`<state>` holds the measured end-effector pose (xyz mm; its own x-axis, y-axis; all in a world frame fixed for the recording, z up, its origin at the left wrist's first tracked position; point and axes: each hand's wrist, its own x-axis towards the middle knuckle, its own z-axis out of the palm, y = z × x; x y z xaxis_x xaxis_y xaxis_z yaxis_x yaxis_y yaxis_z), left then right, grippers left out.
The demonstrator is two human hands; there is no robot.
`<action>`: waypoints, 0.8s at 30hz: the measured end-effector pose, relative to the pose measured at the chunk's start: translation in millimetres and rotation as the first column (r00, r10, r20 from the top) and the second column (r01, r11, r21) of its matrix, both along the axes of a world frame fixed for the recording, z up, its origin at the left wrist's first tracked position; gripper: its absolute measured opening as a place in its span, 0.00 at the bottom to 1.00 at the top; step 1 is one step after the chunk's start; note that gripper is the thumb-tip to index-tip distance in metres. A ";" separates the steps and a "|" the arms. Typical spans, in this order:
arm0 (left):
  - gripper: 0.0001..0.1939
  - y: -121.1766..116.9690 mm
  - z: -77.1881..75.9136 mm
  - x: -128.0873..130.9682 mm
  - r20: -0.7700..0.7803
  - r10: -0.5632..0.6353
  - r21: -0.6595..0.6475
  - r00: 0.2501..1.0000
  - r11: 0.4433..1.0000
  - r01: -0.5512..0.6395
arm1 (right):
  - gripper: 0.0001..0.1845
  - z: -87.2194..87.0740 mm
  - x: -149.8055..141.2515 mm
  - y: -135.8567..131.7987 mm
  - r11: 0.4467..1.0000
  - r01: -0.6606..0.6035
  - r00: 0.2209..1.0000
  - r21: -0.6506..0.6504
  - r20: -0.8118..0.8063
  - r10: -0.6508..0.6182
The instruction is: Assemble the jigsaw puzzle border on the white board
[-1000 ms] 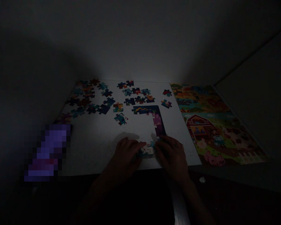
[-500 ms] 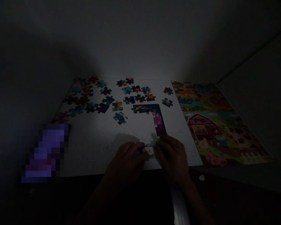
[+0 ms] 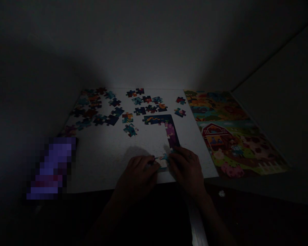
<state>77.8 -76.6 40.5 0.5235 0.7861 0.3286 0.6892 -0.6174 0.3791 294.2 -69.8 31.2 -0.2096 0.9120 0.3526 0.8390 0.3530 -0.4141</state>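
Close to the front edge of the white table, my left hand (image 3: 140, 173) and my right hand (image 3: 186, 167) face each other with bent fingers. Between them lie pale and teal jigsaw puzzle pieces (image 3: 162, 162). The left fingers are closed on the left side of these pieces, the right fingers on the right side, partly hiding them. Just beyond my right hand runs a joined puzzle corner (image 3: 171, 131), dark blue and purple, shaped like an upside-down L. Dim light blurs the finer detail at the fingertips.
Loose puzzle pieces (image 3: 113, 118) are scattered over the table's (image 3: 105, 157) back and left. Two finished-looking colourful pictures, a farm scene (image 3: 238, 147) and an animal scene (image 3: 215, 104), lie at the right. A pixelated, lit rectangle (image 3: 51, 165) stands out at the left edge.
The view has shifted slightly. Both hands stay around the same pieces near the front edge, with only small finger movement; the pieces between them look slightly turned.
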 end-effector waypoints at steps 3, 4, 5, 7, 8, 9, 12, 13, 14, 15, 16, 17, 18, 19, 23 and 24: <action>0.14 0.7 0.5 0.9 -0.011 -0.005 0.026 1.000 1.000 0.006 | 0.09 0.4 -0.5 -0.1 1.000 -0.002 1.000 0.001 0.001 0.002; 0.13 0.7 0.8 1.3 -0.016 -0.005 0.033 1.000 0.999 0.005 | 0.09 0.3 -0.7 -0.2 1.000 0.000 1.000 0.001 -0.001 0.000; 0.13 0.5 1.2 1.7 -0.021 -0.003 0.041 1.000 0.999 0.004 | 0.09 0.3 -1.0 -0.3 1.000 0.002 1.000 0.002 -0.002 -0.002; 0.12 -0.2 1.5 2.3 -0.025 0.002 0.057 1.000 0.998 0.000 | 0.09 0.0 -1.3 -0.6 1.000 0.007 1.000 0.002 -0.002 -0.007; 0.12 -0.8 1.2 2.4 -0.022 0.009 0.065 1.000 0.998 -0.008 | 0.09 -0.1 -1.4 -0.8 1.000 0.010 1.000 0.002 -0.001 -0.010; 0.13 -1.4 0.6 2.5 -0.016 0.017 0.070 1.000 0.997 -0.016 | 0.09 -0.2 -1.5 -1.0 1.000 0.013 1.000 0.002 -0.001 -0.013; 0.13 -3.0 -2.7 2.0 0.022 0.039 0.081 0.999 0.996 -0.041 | 0.10 -0.4 -1.8 -1.3 1.000 0.015 1.000 0.003 0.000 -0.015; 0.12 -3.4 -3.9 1.7 0.037 0.044 0.085 0.998 0.995 -0.047 | 0.10 -0.6 -1.9 -1.4 1.000 0.016 1.000 0.004 -0.001 -0.016; 0.12 -3.6 -5.0 1.4 0.049 0.052 0.088 0.997 0.994 -0.057 | 0.10 -1.0 -2.0 -1.5 1.000 0.018 1.000 0.007 -0.003 -0.018; 0.13 -3.6 -6.0 1.0 0.058 0.069 0.089 0.996 0.993 -0.074 | 0.11 -1.5 -1.9 -1.7 1.000 0.020 1.000 0.012 -0.005 -0.020; 0.13 -3.6 -6.8 0.7 0.066 0.096 0.089 0.993 0.991 -0.101 | 0.11 -2.2 -1.8 -2.0 1.000 0.021 1.000 0.020 -0.009 -0.021; 0.13 -3.5 -7.4 0.2 0.074 0.130 0.085 0.989 0.987 -0.136 | 0.12 -3.0 -1.4 -2.5 0.999 0.017 1.000 0.032 -0.012 -0.017; 0.13 -3.4 -8.0 -0.2 0.085 0.173 0.077 0.981 0.981 -0.179 | 0.13 -3.8 -0.8 -3.2 0.999 0.007 1.000 0.046 -0.013 -0.006; 0.12 -3.2 -8.5 -0.7 0.097 0.219 0.064 0.971 0.972 -0.225 | 0.14 -4.5 0.1 -4.0 0.998 -0.011 1.000 0.061 -0.013 0.012; 0.14 -3.0 -8.5 -2.2 0.123 0.333 0.037 0.935 0.940 -0.340 | 0.17 -5.2 4.6 -7.3 0.989 -0.113 0.994 0.092 0.006 0.113; 0.14 -3.1 -7.7 -2.2 0.121 0.340 0.041 0.933 0.937 -0.347 | 0.18 -4.7 5.4 -7.9 0.987 -0.133 0.991 0.087 0.013 0.132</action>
